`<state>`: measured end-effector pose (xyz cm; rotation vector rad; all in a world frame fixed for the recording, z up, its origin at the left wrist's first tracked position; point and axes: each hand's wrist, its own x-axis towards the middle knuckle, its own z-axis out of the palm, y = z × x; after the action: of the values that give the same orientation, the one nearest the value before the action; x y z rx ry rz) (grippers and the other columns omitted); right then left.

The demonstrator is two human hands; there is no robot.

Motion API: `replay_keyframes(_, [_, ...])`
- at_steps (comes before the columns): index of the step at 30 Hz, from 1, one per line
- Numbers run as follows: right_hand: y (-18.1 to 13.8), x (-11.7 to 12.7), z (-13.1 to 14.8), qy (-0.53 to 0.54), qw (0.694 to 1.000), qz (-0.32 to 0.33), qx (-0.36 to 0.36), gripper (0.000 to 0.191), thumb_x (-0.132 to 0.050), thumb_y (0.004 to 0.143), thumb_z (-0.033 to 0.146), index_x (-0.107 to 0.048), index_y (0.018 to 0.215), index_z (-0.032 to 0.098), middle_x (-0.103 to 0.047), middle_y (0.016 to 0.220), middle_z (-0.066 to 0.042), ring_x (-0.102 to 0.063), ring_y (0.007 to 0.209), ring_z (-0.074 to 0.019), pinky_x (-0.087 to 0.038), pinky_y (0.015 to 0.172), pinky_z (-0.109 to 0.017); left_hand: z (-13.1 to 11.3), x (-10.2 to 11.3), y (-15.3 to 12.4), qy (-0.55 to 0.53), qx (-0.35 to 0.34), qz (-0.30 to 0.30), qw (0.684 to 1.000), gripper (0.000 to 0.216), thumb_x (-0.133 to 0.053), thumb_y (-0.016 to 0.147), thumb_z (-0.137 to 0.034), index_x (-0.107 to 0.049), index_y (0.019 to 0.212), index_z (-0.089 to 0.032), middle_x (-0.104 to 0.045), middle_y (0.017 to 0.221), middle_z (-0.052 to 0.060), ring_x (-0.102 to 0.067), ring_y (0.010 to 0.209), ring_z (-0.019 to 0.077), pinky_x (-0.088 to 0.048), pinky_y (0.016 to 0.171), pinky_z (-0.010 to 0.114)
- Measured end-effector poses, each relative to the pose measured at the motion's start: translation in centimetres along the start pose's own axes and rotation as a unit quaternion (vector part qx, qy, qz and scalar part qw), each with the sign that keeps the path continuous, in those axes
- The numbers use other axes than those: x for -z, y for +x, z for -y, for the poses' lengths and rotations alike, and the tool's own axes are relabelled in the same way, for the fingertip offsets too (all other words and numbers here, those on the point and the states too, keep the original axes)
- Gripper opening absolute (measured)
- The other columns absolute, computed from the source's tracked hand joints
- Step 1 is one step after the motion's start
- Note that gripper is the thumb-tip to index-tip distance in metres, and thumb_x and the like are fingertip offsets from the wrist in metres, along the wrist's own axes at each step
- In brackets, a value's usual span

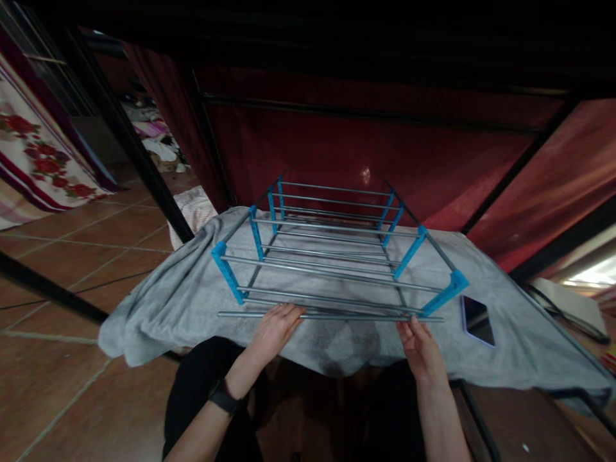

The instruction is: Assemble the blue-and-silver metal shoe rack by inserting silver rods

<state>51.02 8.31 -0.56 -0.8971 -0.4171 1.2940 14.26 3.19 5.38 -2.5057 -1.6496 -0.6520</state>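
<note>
A rack frame of grey metal rods and blue plastic connectors lies on the grey blanket. Along its near side runs a loose metal rod, its two ends reaching beyond the blue corner pieces. My left hand is closed over this rod left of the middle, with a dark watch on the wrist. Near the right end, my right hand holds the rod between thumb and fingers, just below the near right blue connector. Parts of the rod under my left fingers are hidden.
A phone lies on the blanket to the right of the rack. Dark metal bed posts and an overhead beam surround the spot. A red wall or cloth stands behind, and tiled floor shows at left.
</note>
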Motion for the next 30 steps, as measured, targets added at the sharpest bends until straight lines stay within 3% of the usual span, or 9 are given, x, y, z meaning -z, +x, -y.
replay_keyframes(10, [-0.3,-0.5,-0.1,0.012,1.0,-0.009,0.004,0.029,-0.089,0.065,0.035,-0.064,0.071,0.023,-0.07,0.073,0.006,-0.067,0.071,-0.0095,-0.057,0.078,-0.026,1.0,0.1,-0.4,0.009,0.001,-0.015,1.0,0.022,-0.046,0.1,-0.027,-0.065,0.11,-0.021,-0.072,0.098,0.006,-0.067,0.091,0.0222,-0.05,0.082,0.036])
replay_keyframes(22, [-0.3,-1.1,0.1,0.04,0.999,0.002,0.004,0.027,-0.092,0.06,0.028,-0.068,0.07,0.022,-0.074,0.079,0.004,-0.069,0.074,-0.0093,-0.06,0.077,-0.024,1.8,0.4,-0.6,0.024,-0.024,-0.045,0.998,0.027,-0.042,0.101,-0.036,-0.065,0.102,-0.023,-0.073,0.092,0.004,-0.068,0.087,0.0221,-0.049,0.08,0.036])
replay_keyframes(30, [-0.6,-1.2,0.1,0.037,0.999,0.024,0.012,0.026,-0.091,0.062,0.026,-0.072,0.081,0.022,-0.075,0.087,0.004,-0.069,0.084,-0.0098,-0.058,0.083,-0.024,2.2,-0.4,-0.6,0.016,-0.04,-0.041,0.998,0.027,-0.044,0.101,-0.036,-0.067,0.1,-0.023,-0.073,0.09,0.004,-0.069,0.085,0.0219,-0.05,0.077,0.035])
